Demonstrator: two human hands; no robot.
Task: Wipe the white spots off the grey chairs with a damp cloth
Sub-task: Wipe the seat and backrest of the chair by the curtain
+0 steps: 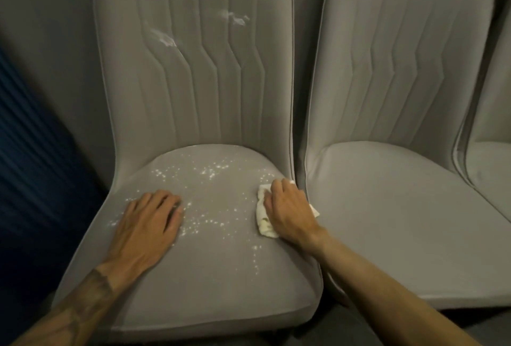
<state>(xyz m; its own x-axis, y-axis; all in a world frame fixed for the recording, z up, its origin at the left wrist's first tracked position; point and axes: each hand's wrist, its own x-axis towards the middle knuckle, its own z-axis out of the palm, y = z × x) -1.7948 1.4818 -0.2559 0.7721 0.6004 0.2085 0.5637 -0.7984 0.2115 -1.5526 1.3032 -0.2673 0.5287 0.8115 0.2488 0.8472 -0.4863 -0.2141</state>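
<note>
Your right hand (287,208) is pressing the white cloth (262,217) onto the speckled grey chair (210,262) seat, fingers clenched over it. Your left hand (146,224) just lies flat and empty on the white spots (210,172).

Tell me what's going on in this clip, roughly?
A person is cleaning a grey chair. The right hand presses a pale cloth onto the right side of the seat, while the left hand lies flat on the left side, empty. White specks are scattered across the seat, and two white smears mark the backrest. The neighbouring chair shows no spots.
</note>
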